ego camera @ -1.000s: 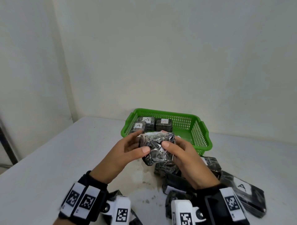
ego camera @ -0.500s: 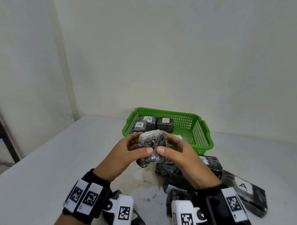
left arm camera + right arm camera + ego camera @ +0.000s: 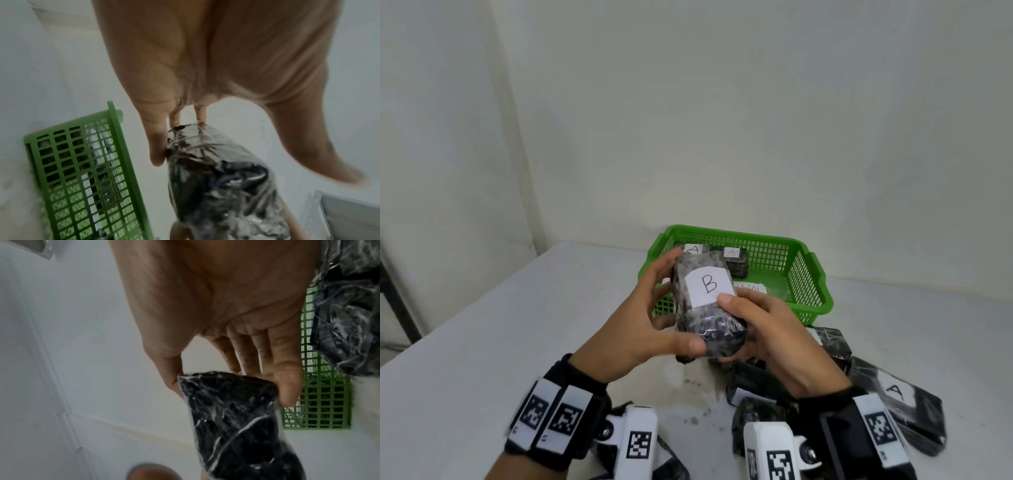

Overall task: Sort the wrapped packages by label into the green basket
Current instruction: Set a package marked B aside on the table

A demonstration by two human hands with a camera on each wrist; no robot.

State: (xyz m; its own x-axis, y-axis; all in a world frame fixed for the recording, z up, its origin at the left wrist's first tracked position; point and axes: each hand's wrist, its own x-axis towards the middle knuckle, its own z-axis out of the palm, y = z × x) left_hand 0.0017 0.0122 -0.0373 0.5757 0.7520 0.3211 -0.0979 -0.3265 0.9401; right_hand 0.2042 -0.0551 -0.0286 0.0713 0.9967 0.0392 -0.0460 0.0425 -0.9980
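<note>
Both hands hold one black, plastic-wrapped package (image 3: 705, 305) above the table, its white label marked B facing up. My left hand (image 3: 654, 308) grips its left side and near end, thumb under the front corner. My right hand (image 3: 753, 318) grips the right side, thumb on the label's edge. The same package (image 3: 218, 178) shows in the left wrist view and again as the package (image 3: 236, 421) in the right wrist view. Just behind stands the green basket (image 3: 815, 284) with packages labelled A (image 3: 734, 260) in its far left part.
Several more black wrapped packages lie on the white table (image 3: 500, 325) under and right of my right wrist, one showing an A label (image 3: 893, 394). A white paper slip (image 3: 751, 289) lies on the basket floor. Walls stand behind and left of the table.
The package has been turned over in both hands, so its B label now faces up where only black wrap showed before. It sits slightly higher, in front of the basket.
</note>
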